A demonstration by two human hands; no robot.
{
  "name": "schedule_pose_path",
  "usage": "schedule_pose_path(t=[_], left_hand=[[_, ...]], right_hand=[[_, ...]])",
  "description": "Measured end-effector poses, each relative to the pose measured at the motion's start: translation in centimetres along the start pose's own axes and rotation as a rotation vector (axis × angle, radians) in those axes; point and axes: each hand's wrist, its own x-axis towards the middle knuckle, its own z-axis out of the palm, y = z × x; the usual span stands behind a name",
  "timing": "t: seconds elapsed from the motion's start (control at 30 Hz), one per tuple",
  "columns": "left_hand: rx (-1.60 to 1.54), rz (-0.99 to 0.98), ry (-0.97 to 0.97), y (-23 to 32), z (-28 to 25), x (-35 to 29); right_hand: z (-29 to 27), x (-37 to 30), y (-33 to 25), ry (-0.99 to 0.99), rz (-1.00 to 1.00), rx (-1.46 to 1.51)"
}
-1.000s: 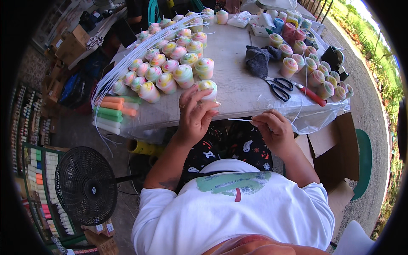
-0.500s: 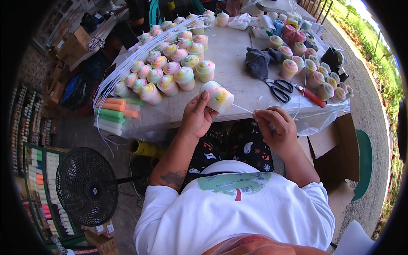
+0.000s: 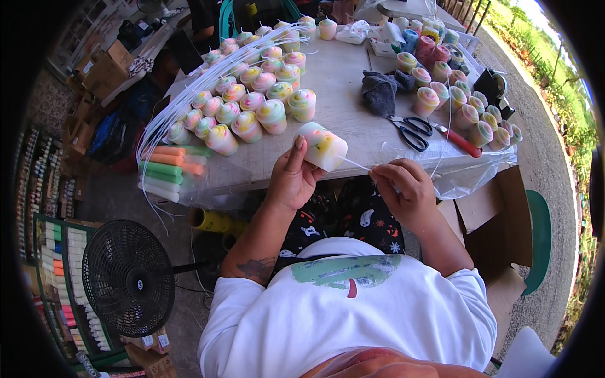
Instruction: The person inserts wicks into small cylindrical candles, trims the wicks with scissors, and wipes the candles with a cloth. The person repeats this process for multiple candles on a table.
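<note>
My left hand [image 3: 296, 175] grips a white candle [image 3: 321, 146] with yellow and orange patches, tilted on its side near the table's front edge. From the end facing right runs a white wick [image 3: 355, 163]. The fingers of my right hand [image 3: 403, 186] pinch the free end of that wick, which is drawn straight between the two hands. Behind the held candle stand rows of swirled pastel candles [image 3: 271, 116], many with wicks on top. A bundle of long white wicks [image 3: 165, 112] lies over the left side of those rows.
Black-handled scissors [image 3: 414, 133], a red-handled tool [image 3: 463, 143] and a grey cloth [image 3: 379, 93] lie right of the middle on the table [image 3: 343, 75]. More candles [image 3: 466, 116] stand at the right. Coloured sticks [image 3: 165, 171] lie at the left corner. A black fan [image 3: 129, 277] stands lower left, an open carton [image 3: 498, 220] at right.
The candle has turned a little in my left hand, showing a different patch of colour. My right hand, still pinching the wick, has shifted slightly left towards the candle.
</note>
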Motion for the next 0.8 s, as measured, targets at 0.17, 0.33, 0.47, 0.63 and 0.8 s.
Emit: schedule_pose_path(t=[0.17,0.33,0.47,0.63,0.8], left_hand=[[-0.004,0.001,-0.030,0.1,0.0,-0.1],[0.000,-0.002,-0.038,0.0,-0.1,0.0],[0.020,-0.021,-0.037,-0.8,0.4,-0.1],[0.026,-0.008,-0.019,-1.3,0.6,-0.1],[0.016,0.057,0.055,-0.3,-0.1,0.2]], right_hand=[[0.0,0.1,-0.1,-0.008,-0.002,-0.003],[0.2,0.1,-0.1,-0.012,-0.017,-0.019],[1.0,0.1,0.2,-0.017,-0.017,-0.029],[1.7,0.2,-0.2,-0.008,0.130,0.038],[1.1,-0.7,1.3,-0.012,0.108,0.047]])
